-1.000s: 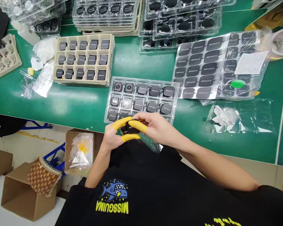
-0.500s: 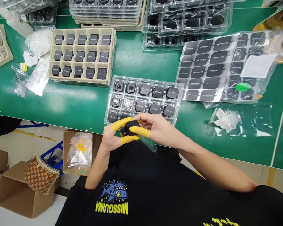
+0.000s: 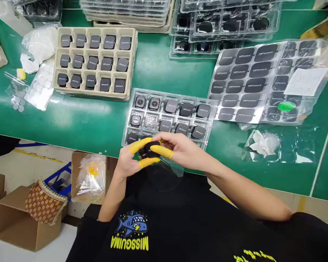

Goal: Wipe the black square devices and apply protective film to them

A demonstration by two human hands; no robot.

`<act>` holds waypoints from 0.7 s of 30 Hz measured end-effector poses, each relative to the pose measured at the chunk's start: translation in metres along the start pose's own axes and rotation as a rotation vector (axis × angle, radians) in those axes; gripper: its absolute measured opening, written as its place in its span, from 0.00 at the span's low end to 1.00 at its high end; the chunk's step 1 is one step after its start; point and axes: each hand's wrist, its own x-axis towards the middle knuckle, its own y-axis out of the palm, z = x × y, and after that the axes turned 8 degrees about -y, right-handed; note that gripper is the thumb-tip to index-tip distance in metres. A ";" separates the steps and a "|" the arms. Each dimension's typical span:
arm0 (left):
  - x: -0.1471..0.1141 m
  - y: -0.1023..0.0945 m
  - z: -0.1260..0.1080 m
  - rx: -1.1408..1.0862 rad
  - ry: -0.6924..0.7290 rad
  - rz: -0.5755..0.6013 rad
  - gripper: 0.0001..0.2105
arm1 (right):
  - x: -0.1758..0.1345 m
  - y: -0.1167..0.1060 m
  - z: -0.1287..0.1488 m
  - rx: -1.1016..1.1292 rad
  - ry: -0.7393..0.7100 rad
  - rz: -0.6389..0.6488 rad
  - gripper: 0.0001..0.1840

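My left hand (image 3: 125, 158), with yellow finger cots on its fingers, pinches a black square smartwatch body (image 3: 143, 153) between thumb and finger. My right hand (image 3: 180, 147), also wearing a yellow cot, closes on the same black piece from the right side. Part of white lettering shows on its dark face; the fingers cover the rest. A clear plastic film (image 3: 171, 168) hangs just under the right fingers. Right behind the hands lies a clear plastic tray (image 3: 125, 125) of black smartwatch bodies, some with sensor backs up. One visible compartment in its middle row holds no watch.
A beige tray (image 3: 95, 94) of black watches stands back left. Stacked clear trays (image 3: 192, 46) are at the back. Printed label sheets (image 3: 258, 87) lie right, near crumpled white paper (image 3: 264, 142). A cardboard box (image 3: 75, 171) stands below the table edge.
The black piece has turned slightly between my fingers, so a bit of lettering shows on the part by my right thumb. Both hands stay in nearly the same place. The view has shifted a little.
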 end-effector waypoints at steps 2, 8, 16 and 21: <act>-0.002 -0.003 0.001 0.005 -0.008 -0.025 0.29 | 0.003 -0.005 -0.005 -0.052 -0.063 -0.104 0.14; -0.015 -0.040 0.003 -0.040 -0.010 -0.156 0.20 | 0.038 -0.024 -0.043 -0.561 -0.082 -0.448 0.11; -0.046 -0.097 0.012 0.031 -0.090 -0.210 0.03 | 0.055 0.002 -0.056 -0.876 0.050 -0.279 0.10; -0.045 -0.098 0.018 0.054 -0.113 -0.228 0.02 | 0.073 -0.023 -0.040 -1.006 0.060 -0.316 0.19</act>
